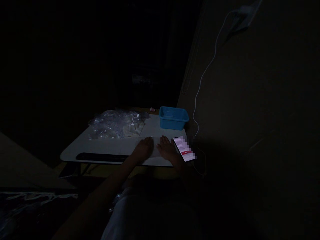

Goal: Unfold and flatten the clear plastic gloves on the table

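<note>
In the dim light, my left hand (143, 149) lies low over a white tabletop, palm down, with its fingers forward and slightly blurred. My right hand (166, 147) rests flat beside it, fingers stretched out and thumb apart. Between and under the hands is a thin, pale, see-through sheet, perhaps a plastic bag (156, 147), spread flat. Neither hand visibly grips it. Just right of my right hand, a lit phone (183, 148) lies at the table's edge, part of its screen pixelated.
A heap of crinkled clear plastic bags (115, 123) covers the back left of the white table (82, 145). A blue basin (173, 119) stands at the back right. A dark slot (100, 157) runs along the front edge. A white cable (205, 68) hangs down the right wall.
</note>
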Action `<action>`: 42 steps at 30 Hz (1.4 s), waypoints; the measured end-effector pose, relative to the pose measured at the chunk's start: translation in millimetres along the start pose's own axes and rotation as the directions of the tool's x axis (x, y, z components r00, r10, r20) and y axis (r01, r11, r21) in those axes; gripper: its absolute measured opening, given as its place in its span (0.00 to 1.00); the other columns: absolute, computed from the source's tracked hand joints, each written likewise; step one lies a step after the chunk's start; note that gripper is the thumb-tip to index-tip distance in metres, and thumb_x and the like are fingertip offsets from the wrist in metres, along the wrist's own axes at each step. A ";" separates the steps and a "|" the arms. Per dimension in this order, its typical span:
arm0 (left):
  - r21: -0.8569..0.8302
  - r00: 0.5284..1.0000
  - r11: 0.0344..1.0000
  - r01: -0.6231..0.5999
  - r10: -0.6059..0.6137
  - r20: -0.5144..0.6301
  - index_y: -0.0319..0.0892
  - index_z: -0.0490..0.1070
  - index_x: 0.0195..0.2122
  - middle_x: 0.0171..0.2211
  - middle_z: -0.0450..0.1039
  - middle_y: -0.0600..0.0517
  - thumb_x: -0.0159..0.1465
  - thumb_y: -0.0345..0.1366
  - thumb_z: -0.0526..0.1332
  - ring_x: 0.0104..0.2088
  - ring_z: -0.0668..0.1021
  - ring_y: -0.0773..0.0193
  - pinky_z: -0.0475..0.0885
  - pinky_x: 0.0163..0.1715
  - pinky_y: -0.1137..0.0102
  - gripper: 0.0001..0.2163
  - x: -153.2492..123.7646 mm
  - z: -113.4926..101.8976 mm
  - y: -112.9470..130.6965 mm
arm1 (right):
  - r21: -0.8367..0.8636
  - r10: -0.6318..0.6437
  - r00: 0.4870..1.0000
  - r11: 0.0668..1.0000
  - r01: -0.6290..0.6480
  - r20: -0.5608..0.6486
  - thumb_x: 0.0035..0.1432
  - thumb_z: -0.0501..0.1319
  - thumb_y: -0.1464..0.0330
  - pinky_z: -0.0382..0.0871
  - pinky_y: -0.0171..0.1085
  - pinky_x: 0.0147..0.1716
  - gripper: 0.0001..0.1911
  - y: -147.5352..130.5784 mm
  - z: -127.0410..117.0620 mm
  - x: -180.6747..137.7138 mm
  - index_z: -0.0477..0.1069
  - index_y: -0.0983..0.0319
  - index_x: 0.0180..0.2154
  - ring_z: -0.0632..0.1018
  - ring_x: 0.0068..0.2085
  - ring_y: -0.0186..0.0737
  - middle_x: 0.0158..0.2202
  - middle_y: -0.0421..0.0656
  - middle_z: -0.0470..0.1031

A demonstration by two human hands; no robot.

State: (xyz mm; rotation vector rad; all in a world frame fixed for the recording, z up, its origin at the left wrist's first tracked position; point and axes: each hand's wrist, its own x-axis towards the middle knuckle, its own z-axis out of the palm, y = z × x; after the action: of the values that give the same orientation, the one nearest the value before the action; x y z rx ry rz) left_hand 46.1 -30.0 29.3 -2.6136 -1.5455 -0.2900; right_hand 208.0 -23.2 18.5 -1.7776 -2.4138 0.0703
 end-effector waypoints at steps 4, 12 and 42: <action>-0.015 0.998 0.999 0.048 -0.047 0.032 0.30 0.57 0.55 0.58 0.54 0.37 0.64 0.38 0.40 0.59 0.57 0.56 0.55 0.54 0.60 0.22 5.3 10.9 14.5 | 0.004 0.003 1.000 1.000 -0.003 -0.004 0.61 0.34 0.57 0.36 0.51 0.57 0.31 -0.6 -0.5 -1.0 0.46 0.68 0.60 0.46 0.62 0.42 0.62 0.50 0.44; 0.051 0.976 0.977 0.206 -0.209 0.067 0.35 0.55 0.57 0.59 0.51 0.40 0.64 0.42 0.36 0.60 0.53 0.52 0.50 0.54 0.53 0.25 -13.7 5.2 -18.0 | 0.009 0.013 1.000 1.000 -0.013 0.019 0.61 0.35 0.57 0.37 0.52 0.57 0.31 -1.1 -3.5 -1.5 0.45 0.69 0.60 0.45 0.62 0.42 0.62 0.50 0.43; 0.052 0.972 0.971 0.232 -0.234 0.026 0.36 0.57 0.56 0.59 0.52 0.40 0.64 0.42 0.37 0.60 0.54 0.52 0.51 0.53 0.52 0.24 -17.2 5.2 -28.8 | 0.066 -0.344 0.915 0.929 0.365 -0.212 0.48 0.56 0.69 0.51 0.43 0.55 0.30 3.4 -16.4 -41.8 0.58 0.66 0.54 0.58 0.57 0.44 0.56 0.49 0.60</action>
State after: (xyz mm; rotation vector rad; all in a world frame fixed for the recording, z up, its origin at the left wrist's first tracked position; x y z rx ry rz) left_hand 13.5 -30.0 20.1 -2.4124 -1.8491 -0.2242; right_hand 225.6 -62.8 30.6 -1.2142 -2.4909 -0.0194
